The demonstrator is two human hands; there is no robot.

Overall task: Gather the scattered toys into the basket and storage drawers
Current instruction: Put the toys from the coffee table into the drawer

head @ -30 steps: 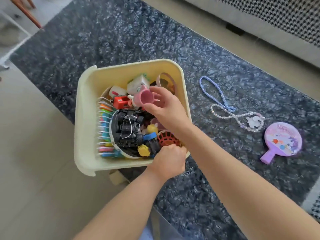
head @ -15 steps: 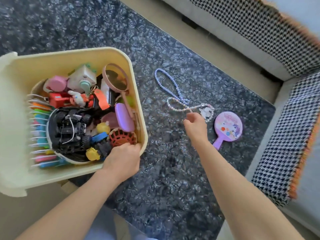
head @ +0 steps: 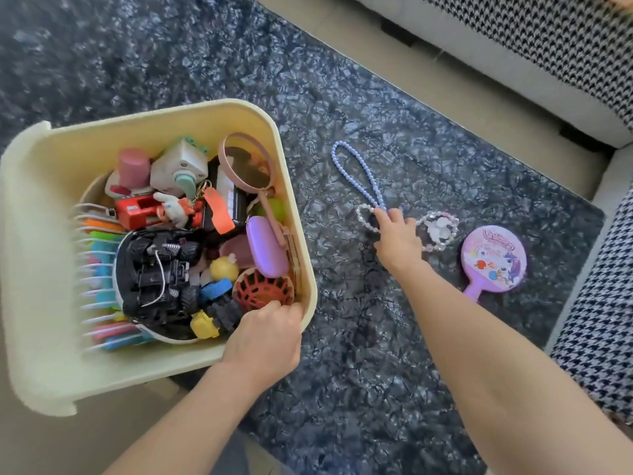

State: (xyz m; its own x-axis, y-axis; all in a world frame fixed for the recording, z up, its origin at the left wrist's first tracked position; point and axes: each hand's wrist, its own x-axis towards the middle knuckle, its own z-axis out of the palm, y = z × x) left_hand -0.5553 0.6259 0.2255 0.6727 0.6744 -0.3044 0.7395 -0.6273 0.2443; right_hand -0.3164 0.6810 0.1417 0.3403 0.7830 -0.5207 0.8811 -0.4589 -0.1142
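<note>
**Basket nearly full, right hand on the beads**

Basket [head: 274, 138] — cream plastic, sits at the left on the dark marbled table [head: 342, 354], near corner overhanging the table edge. Left hand [head: 263, 341] grips its near right rim: fingers curled over the edge and down inside, just beside the red mesh ball [head: 262, 291].

Inside, packed tight: black toy truck [head: 161, 272], purple case [head: 265, 246], pink magnifier ring [head: 246, 164], white toy camera [head: 180, 166], pink cup [head: 133, 168], red block [head: 137, 210], yellow ball [head: 223, 268]. Row of coloured tabs on white wire along the left wall [head: 99, 269].

Right hand [head: 399, 240] is out on the table right of the basket, palm down, fingers bunched together on the bead strings. Fingertips touch where the blue bead loop [head: 349, 169] meets the clear bead bracelet [head: 438, 231] — cannot tell whether they actually pinch a strand. Both strings lie flat on the table.

Purple toy mirror [head: 493, 262] lies face up just right of the bracelet, handle pointing toward the near edge, apart from the hand. Houndstooth sofa [head: 565, 36] runs behind and to the right.
</note>
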